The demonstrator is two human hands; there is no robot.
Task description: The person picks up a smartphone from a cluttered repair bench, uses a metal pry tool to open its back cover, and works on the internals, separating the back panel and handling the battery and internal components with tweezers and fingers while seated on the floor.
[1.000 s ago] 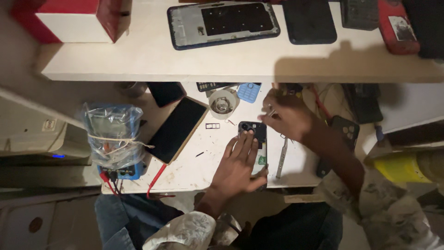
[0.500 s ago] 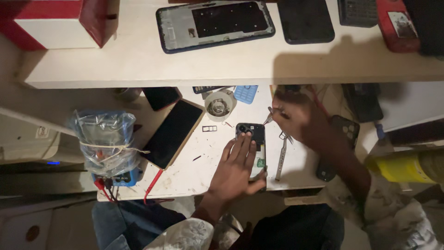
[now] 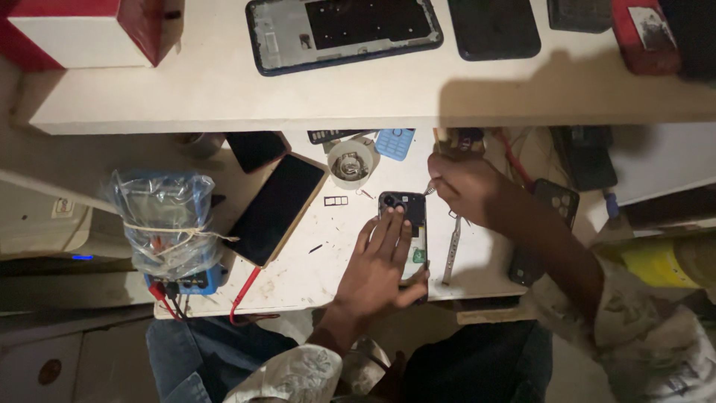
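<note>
So the opened dark smartphone with its back cover off (image 3: 406, 231) is lying on the scuffed white worktable (image 3: 328, 254), right in the middle near the front edge. The left hand (image 3: 380, 265) is laid flat over its lower half with the fingers spread and relaxed, pinning it down rather than gripping it. The right hand (image 3: 466, 186) is curled tight around a thin metal tool (image 3: 430, 188) whose tip sits just at the phone's upper right corner, next to the camera bump.

Containers — there's a small round white cup (image 3: 349, 163) just above the phone, with something small and metallic inside, too tiny to tell what. Off to the left, a clear plastic bag bound with a rubber band (image 3: 165, 224) is wrapped over a blue box-shaped device (image 3: 195, 282), red leads trailing out under it.

Also on the table: a big black-screened phone with a tan edge (image 3: 276, 209) lying diagonally, and a slim metal tweezer-like tool (image 3: 450, 254) just right of the open phone. Up on the white shelf (image 3: 224, 97) — a blue-rimmed phone frame (image 3: 343, 30) and a red and white box (image 3: 89, 30).
</note>
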